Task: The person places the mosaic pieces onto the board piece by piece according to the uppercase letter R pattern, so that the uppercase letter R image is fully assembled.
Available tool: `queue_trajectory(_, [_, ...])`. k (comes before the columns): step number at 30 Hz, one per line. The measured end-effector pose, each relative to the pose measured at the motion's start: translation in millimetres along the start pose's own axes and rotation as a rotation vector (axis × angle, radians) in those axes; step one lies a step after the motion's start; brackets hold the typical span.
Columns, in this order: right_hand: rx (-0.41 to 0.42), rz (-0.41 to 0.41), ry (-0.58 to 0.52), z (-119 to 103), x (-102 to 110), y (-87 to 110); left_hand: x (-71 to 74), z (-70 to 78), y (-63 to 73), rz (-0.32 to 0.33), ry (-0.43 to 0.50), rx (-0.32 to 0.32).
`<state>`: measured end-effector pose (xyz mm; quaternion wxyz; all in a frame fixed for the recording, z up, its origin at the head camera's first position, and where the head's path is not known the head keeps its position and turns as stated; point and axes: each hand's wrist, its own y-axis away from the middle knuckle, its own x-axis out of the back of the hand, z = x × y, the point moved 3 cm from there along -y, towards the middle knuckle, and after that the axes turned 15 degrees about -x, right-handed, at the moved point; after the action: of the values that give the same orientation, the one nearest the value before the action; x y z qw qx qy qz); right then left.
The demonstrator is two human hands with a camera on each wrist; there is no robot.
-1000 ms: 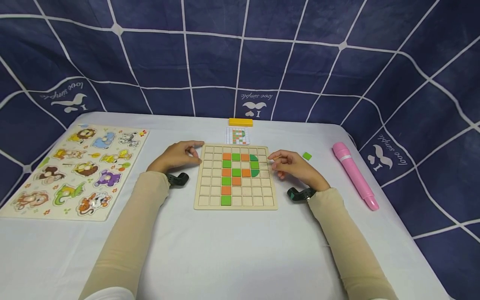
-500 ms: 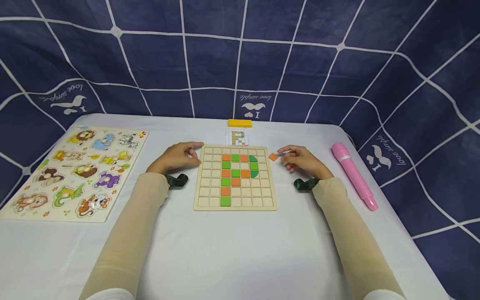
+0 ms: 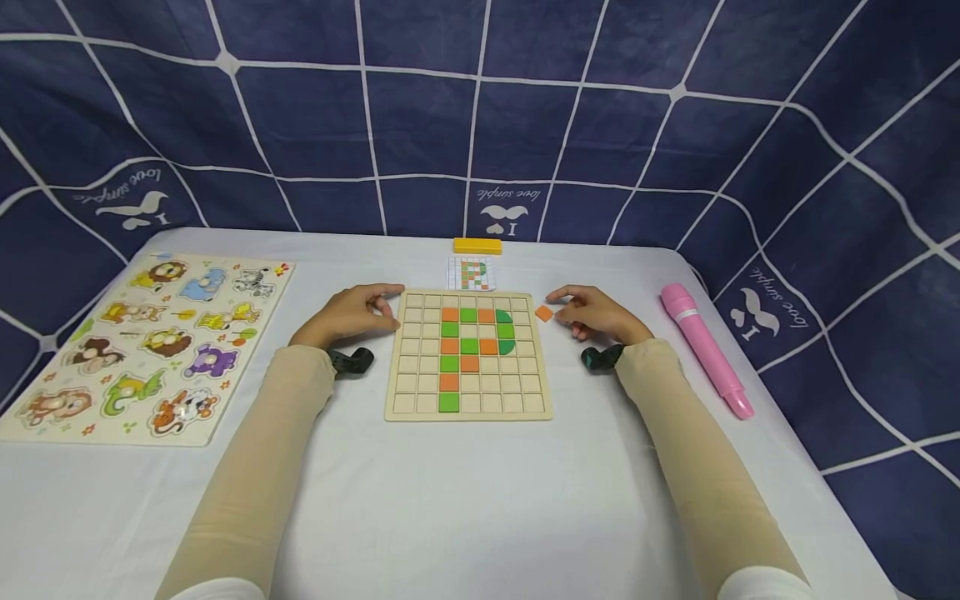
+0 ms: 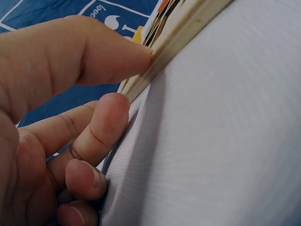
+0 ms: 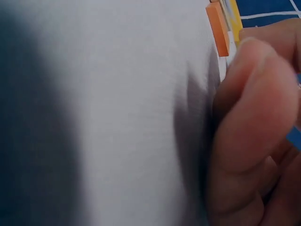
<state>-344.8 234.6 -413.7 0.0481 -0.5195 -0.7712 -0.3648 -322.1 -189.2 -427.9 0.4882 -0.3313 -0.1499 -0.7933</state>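
Note:
A square wooden grid board (image 3: 495,400) lies mid-table, with orange, green and dark-green rounded tiles laid in a P shape. At its left edge, my left hand (image 3: 347,313) rests thumb and index finger against the side. The left wrist view shows the thumb (image 4: 117,56) touching the board's edge. Right of the board, a loose orange tile (image 3: 543,313) lies on the cloth. My right hand (image 3: 600,315) is close beside that tile, fingers loosely bent, index finger reaching past it. In the right wrist view the orange tile (image 5: 217,30) shows just beyond the fingertips.
A pattern card (image 3: 471,274) lies behind the board, with a yellow block (image 3: 477,246) at its back. An animal peg puzzle (image 3: 172,375) sits on the left. On the right lies a pink microphone-shaped thing (image 3: 707,350). A blue tiled-pattern cloth (image 3: 420,125) hangs behind.
My right hand has drawn slightly right from the board, and the orange tile now lies free beside it. The green tile seen earlier right of that hand is out of sight. Left hand stays.

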Motion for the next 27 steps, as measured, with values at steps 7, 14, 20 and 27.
queue_trajectory(7, [0.017, 0.008, 0.113, -10.0, -2.5, -1.6, 0.4, -1.4, -0.1, 0.005, -0.005, 0.001])
queue_trajectory(14, [0.017, 0.035, 0.188, -12.7, -4.3, -1.5, -0.9, -1.1, 0.3, 0.004, 0.008, 0.004])
queue_trajectory(20, [0.008, 0.065, 0.197, -7.6, -3.9, -1.7, -1.7, -3.2, 0.7, 0.004, 0.006, 0.005])
queue_trajectory(27, [0.03, 0.086, 0.203, -2.8, -3.6, 4.6, -0.9, -0.2, 0.6, 0.003, 0.004, -0.001])
